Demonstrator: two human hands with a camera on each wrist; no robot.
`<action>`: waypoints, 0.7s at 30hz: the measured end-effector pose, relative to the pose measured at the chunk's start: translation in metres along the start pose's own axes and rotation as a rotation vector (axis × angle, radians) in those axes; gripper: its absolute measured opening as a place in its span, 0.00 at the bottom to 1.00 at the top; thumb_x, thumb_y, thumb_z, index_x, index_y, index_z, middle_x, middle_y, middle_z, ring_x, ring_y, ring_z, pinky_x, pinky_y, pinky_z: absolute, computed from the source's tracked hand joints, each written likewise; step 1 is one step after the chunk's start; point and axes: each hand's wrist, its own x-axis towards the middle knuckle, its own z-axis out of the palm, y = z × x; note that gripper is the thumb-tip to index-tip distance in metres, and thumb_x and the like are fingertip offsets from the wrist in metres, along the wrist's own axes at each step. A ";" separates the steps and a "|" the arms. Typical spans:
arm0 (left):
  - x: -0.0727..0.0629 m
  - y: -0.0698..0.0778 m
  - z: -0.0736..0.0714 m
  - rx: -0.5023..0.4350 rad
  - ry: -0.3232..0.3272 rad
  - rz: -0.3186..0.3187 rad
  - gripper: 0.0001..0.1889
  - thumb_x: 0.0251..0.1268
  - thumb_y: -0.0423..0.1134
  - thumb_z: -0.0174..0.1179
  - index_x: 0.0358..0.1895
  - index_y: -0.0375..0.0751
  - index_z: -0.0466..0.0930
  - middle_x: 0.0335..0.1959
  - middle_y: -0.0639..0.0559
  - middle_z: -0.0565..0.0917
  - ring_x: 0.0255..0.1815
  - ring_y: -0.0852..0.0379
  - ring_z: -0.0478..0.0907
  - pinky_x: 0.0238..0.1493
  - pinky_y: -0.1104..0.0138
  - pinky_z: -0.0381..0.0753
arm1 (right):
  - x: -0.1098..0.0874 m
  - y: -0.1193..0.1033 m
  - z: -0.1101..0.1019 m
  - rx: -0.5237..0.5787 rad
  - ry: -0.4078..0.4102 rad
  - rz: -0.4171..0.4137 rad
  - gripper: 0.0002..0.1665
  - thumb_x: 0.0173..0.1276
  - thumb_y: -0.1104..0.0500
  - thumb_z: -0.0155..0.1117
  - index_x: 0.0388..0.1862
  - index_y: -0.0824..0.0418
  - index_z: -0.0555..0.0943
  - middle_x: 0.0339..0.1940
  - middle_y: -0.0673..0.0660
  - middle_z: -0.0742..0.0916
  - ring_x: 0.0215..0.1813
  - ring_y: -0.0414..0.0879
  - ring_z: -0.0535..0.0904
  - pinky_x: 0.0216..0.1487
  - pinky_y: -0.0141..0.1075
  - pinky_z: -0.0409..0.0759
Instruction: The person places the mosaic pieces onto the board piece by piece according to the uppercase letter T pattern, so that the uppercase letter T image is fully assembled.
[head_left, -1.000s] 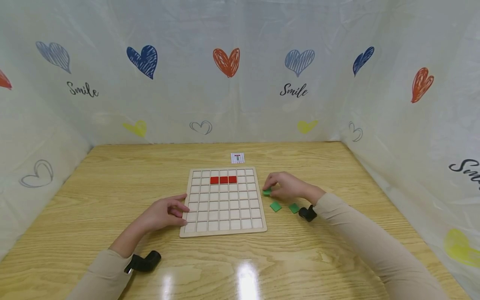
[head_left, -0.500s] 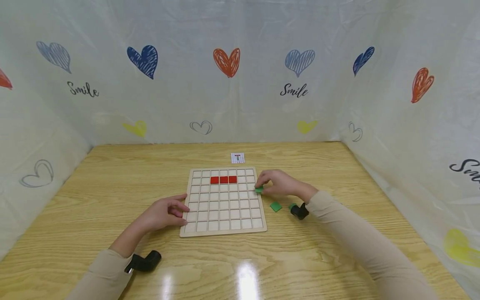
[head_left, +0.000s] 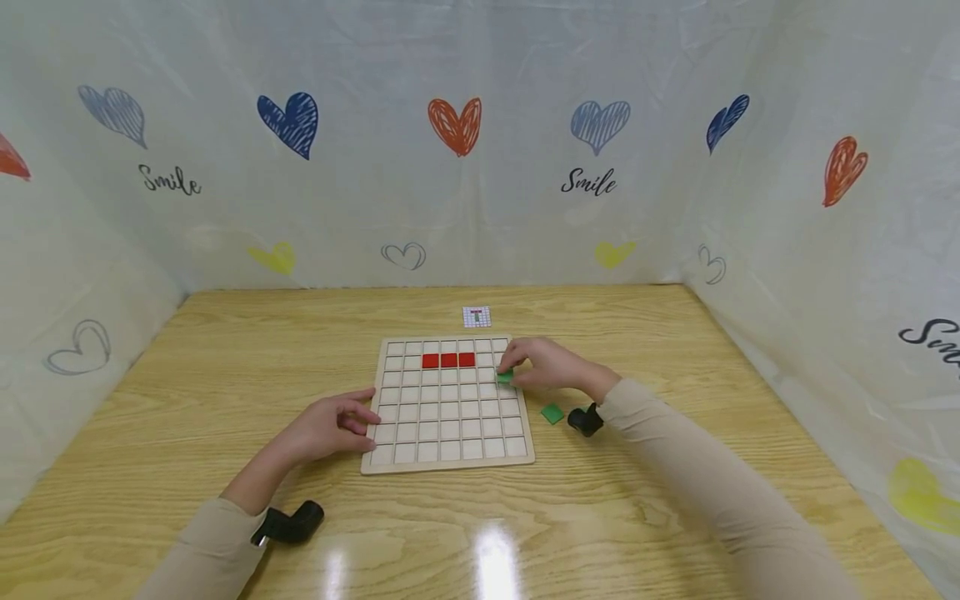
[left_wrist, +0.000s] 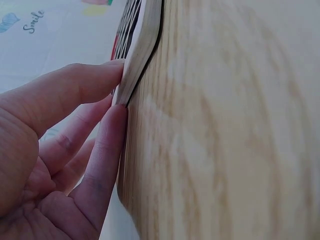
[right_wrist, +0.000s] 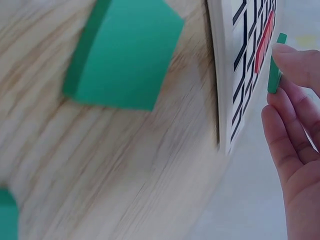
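A wooden grid board [head_left: 447,468] lies on the table with three red tiles [head_left: 448,360] side by side in its second row from the back. My left hand [head_left: 327,427] rests its fingertips against the board's left edge; the left wrist view shows the fingers [left_wrist: 102,155] touching that side. Over the right part of the board, my right hand [head_left: 550,363] pinches a green tile [head_left: 506,377]. In the right wrist view this tile [right_wrist: 275,65] is tilted on edge between thumb and fingers, apart from the grid.
Another green tile [head_left: 552,413] lies right of the board, and part of one more green tile [right_wrist: 6,217] shows in the right wrist view. A small pattern card [head_left: 476,317] lies behind the board. Patterned sheeting [head_left: 510,208] encloses the wooden table [head_left: 630,517].
My right hand has carried the green tile leftward from beside the board to above its right columns. My left hand keeps its place at the board's edge.
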 end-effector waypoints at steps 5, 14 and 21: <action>0.000 0.001 0.000 -0.011 -0.002 -0.005 0.17 0.48 0.34 0.71 0.43 0.33 0.82 0.68 0.35 0.60 0.39 0.55 0.77 0.38 0.70 0.75 | 0.007 -0.004 0.001 -0.007 -0.002 0.009 0.11 0.58 0.69 0.66 0.41 0.63 0.85 0.41 0.52 0.82 0.47 0.46 0.77 0.50 0.35 0.73; 0.000 0.002 0.000 -0.012 0.000 -0.007 0.17 0.48 0.34 0.71 0.42 0.33 0.82 0.68 0.34 0.60 0.39 0.55 0.77 0.38 0.70 0.76 | 0.021 -0.013 0.003 0.022 -0.011 -0.019 0.11 0.58 0.69 0.67 0.42 0.64 0.85 0.41 0.53 0.82 0.46 0.45 0.78 0.50 0.38 0.74; 0.001 0.001 0.000 -0.002 0.006 -0.013 0.17 0.47 0.35 0.72 0.42 0.34 0.82 0.68 0.35 0.61 0.39 0.56 0.78 0.38 0.70 0.76 | 0.032 -0.016 0.007 0.004 -0.021 -0.046 0.12 0.59 0.67 0.67 0.42 0.63 0.85 0.41 0.52 0.82 0.46 0.45 0.76 0.50 0.40 0.74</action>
